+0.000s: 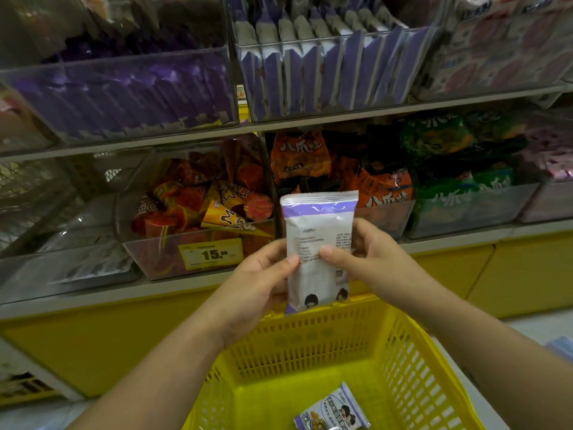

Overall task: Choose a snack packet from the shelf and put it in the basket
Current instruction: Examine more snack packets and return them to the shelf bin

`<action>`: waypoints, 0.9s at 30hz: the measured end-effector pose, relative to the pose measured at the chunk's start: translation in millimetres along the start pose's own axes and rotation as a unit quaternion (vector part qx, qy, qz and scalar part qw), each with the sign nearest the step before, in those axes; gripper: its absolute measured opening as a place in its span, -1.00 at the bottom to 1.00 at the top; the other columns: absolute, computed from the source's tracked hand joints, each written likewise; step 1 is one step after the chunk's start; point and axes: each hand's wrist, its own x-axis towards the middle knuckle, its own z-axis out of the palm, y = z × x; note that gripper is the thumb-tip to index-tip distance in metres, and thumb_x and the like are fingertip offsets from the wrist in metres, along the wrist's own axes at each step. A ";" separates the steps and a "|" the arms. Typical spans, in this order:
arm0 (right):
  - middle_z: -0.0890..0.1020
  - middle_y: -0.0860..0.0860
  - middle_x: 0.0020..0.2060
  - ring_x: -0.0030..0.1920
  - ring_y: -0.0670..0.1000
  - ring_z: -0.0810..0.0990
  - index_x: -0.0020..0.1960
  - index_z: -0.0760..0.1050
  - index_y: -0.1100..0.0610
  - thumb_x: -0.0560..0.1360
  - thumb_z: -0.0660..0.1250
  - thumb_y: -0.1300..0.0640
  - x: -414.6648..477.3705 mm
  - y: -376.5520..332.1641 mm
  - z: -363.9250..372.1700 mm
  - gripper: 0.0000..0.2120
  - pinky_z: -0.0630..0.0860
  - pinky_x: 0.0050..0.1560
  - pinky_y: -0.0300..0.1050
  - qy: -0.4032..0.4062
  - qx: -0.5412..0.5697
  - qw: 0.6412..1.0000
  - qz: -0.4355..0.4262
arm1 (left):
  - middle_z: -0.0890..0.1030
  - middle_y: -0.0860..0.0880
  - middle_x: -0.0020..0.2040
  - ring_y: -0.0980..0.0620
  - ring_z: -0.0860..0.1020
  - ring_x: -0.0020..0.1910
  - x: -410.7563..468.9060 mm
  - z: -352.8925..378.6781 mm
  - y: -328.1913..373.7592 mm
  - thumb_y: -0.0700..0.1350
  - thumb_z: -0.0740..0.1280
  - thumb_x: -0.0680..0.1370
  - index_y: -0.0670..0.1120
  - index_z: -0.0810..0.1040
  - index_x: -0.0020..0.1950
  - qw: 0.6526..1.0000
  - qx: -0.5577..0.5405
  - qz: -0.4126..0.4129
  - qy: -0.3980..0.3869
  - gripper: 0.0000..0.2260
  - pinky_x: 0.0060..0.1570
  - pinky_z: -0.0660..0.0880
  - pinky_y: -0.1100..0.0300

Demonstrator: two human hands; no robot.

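A loose packet (333, 411) is lying on the floor of the yellow basket (310, 336). Above the basket's far rim, both hands are holding a white-and-purple packet (319, 231) upright, its printed back facing the camera. The left hand (257, 287) is curling round the left edge, thumb pressing the face. The right hand (366, 259) is pinching the right edge, thumb in front. Beyond, the shelf (93, 294) is carrying orange cones (198, 212) and, higher, purple packets (325, 66).
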 end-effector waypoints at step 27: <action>0.72 0.16 -0.28 -0.29 0.00 0.71 -0.16 0.54 0.24 0.42 0.43 0.31 -1.6 -8.3 -9.6 -0.93 0.61 -0.29 -0.25 0.029 0.131 0.990 0.052 | 0.70 -0.07 0.03 -0.09 0.69 -0.09 15.6 -16.9 -4.0 -0.11 0.36 0.41 -0.03 0.42 0.24 0.964 -0.228 0.034 0.132 -0.60 -0.30 0.62 0.02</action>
